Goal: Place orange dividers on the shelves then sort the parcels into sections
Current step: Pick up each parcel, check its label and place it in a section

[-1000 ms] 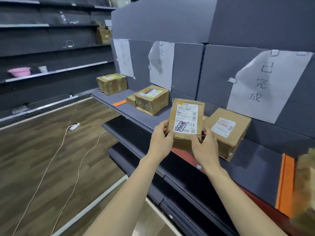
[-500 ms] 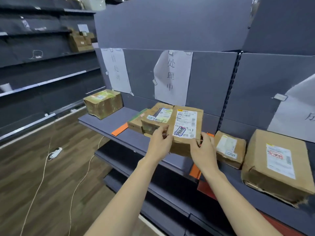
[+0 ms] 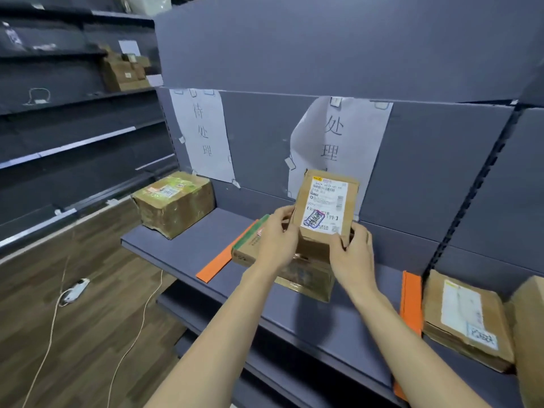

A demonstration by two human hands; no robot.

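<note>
Both hands hold a small brown parcel upright, its white label facing me, above the middle section of the grey shelf. My left hand grips its lower left edge, my right hand its lower right corner. Beneath it lie a flat green-edged box and a taped brown box, partly hidden by my hands. One orange divider lies left of them, another orange divider to the right. A large taped parcel sits in the left section, a flat labelled parcel in the right.
Paper signs with handwritten characters hang on the back panel above each section. Another brown box edge shows at far right. A power strip and cables lie on the wooden floor at left. More boxes sit on a far shelf.
My view and both hands have shifted left along the shelf, carrying the parcel from the right section to over the boxes in the middle section, lifted higher.
</note>
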